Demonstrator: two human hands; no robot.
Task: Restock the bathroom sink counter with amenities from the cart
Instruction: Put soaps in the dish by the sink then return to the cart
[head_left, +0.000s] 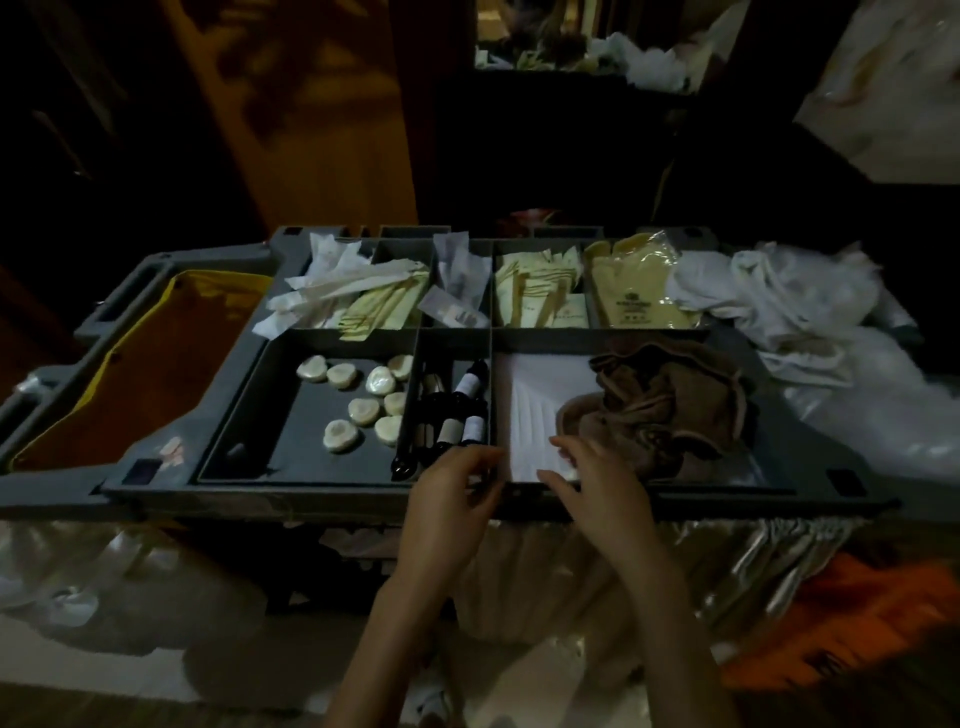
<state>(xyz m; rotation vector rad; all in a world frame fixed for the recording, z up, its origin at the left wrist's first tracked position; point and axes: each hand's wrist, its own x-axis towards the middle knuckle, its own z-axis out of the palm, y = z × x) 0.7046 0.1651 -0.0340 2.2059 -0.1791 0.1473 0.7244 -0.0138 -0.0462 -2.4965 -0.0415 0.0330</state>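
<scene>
Now both hands sit at the tray's (311, 488) near edge: left hand (447, 504) loosely curled, empty, by the bottles (460, 410); right hand (597, 483) fingers (565, 448) spread, touching the papers (530, 410) beside the cloth (670, 400).

Dim and grainy, with a warm cast. Only the cart tray (311, 441) at centre is legibly lit; 10 to 12 o'clock sinks to near black. Tray edges bow outward, and white cloths (769, 296) at 3 o'clock smear softly.
</scene>
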